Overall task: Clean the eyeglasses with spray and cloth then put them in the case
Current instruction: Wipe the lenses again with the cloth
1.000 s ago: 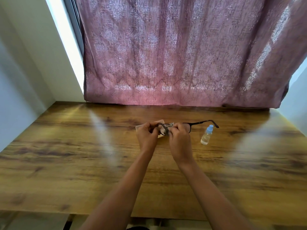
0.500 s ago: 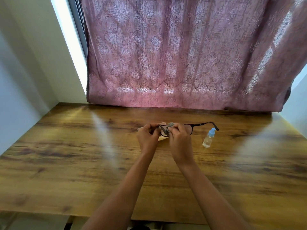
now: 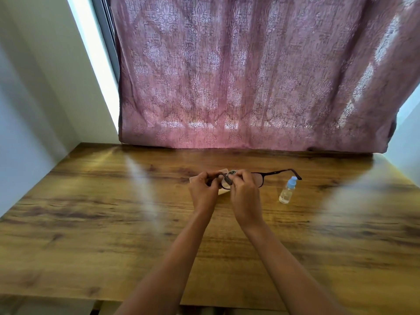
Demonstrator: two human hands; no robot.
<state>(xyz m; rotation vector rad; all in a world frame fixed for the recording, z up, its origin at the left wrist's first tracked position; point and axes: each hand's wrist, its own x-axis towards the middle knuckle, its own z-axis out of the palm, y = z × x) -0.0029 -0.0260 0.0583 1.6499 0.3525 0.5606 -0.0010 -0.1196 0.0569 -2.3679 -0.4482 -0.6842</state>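
In the middle of the frame, the left hand (image 3: 203, 189) gripped the eyeglasses (image 3: 258, 178) while the right hand (image 3: 244, 194) pinched a cloth (image 3: 232, 172) on one lens (the spray bottle (image 3: 287, 190) stood just right).

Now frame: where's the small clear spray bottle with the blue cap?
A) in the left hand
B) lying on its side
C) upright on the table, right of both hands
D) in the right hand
C: the small clear spray bottle stands upright on the wooden table, apart from the right hand and left hand, both gripping the dark-framed eyeglasses.
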